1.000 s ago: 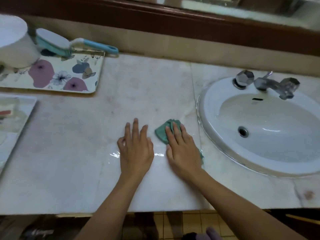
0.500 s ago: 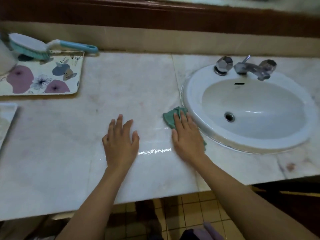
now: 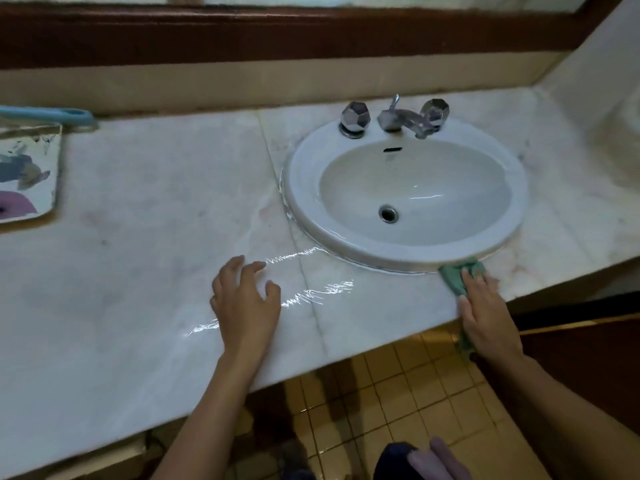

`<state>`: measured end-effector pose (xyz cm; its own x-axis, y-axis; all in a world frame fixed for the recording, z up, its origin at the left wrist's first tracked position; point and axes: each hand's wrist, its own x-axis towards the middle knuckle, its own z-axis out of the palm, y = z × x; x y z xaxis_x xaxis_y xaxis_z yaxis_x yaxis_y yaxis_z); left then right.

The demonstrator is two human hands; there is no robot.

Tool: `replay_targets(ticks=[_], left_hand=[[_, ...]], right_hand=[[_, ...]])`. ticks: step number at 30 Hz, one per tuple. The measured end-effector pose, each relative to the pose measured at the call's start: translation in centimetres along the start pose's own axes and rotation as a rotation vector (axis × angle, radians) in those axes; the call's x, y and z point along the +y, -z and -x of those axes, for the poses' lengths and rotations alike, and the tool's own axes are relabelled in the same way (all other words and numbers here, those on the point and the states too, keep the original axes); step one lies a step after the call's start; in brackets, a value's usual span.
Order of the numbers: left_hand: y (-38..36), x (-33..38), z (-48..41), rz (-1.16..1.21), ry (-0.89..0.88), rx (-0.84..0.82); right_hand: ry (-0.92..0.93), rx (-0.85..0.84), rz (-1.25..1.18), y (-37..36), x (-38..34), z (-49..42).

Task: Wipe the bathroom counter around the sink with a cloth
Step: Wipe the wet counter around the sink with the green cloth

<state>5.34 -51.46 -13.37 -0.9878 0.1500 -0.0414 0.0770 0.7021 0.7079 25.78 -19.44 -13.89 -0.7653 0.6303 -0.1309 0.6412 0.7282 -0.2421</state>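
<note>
One sink (image 3: 298, 188), one spout (image 3: 403, 121), two knobs (image 3: 355, 116) (image 3: 435, 111), one cloth (image 3: 456, 278), one tray (image 3: 33, 147), two hands: left hand (image 3: 246, 306), right hand (image 3: 485, 308).

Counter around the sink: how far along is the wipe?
Done: wet streaks shine on the counter left of the sink. In hand: the right hand presses the green cloth at the sink's front rim; the left hand rests idle. Left, probably: the dry-looking stretch right of the sink.

A pale marble counter (image 3: 156, 202) spans the frame, with a white oval sink (image 3: 301, 188) set into it right of centre. A floral tray (image 3: 31, 174) lies at the left edge with a blue handle (image 3: 45, 114) above it, and a green cloth (image 3: 457, 277) touches the sink's front rim.
</note>
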Motion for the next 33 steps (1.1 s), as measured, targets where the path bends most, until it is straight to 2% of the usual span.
replay_targets(ticks=[3, 6, 9, 12, 17, 21, 23, 27, 29, 31, 33], left_hand=[[-3.1, 3.4, 2.3, 0.087, -0.142, -0.060], [-5.7, 6.8, 3.6, 0.120, -0.247, -0.131], [-8.4, 9.7, 3.7, 0.081, -0.334, -0.184], [-11.0, 12.8, 3.4, 0.045, -0.390, -0.197], [-16.2, 19.2, 3.6, 0.025, -0.411, -0.183], [-22.1, 25.4, 4.2, 0.042, -0.384, -0.174], [-25.3, 28.4, 4.0, 0.034, -0.386, -0.193], [-30.3, 32.5, 2.4, -0.057, -0.348, -0.254], [-31.9, 33.3, 1.5, -0.090, -0.291, -0.292], [-32.9, 33.5, 1.3, -0.141, -0.199, -0.334], [-33.4, 33.6, 1.6, -0.274, -0.178, -0.338]], right_hand=[[-0.021, 0.053, -0.019, -0.4, 0.4, -0.8], [0.082, 0.023, 0.027, -0.3, 1.7, -0.6], [0.167, -0.019, 0.074, 1.5, 5.9, -1.8], [0.065, 0.034, 0.032, 3.1, 11.0, -4.2], [0.004, 0.053, 0.031, 5.7, 18.5, -11.1], [-0.078, 0.080, 0.000, 6.3, 20.9, -16.5], [-0.001, 0.087, -0.025, 6.1, 21.4, -17.0], [0.347, 0.015, -0.043, 7.3, 26.3, -15.0], [0.271, 0.067, -0.114, 8.4, 29.8, -14.7], [0.031, 0.114, -0.161, 9.6, 32.6, -16.6], [-0.133, 0.118, -0.064, 10.5, 34.6, -20.5]])
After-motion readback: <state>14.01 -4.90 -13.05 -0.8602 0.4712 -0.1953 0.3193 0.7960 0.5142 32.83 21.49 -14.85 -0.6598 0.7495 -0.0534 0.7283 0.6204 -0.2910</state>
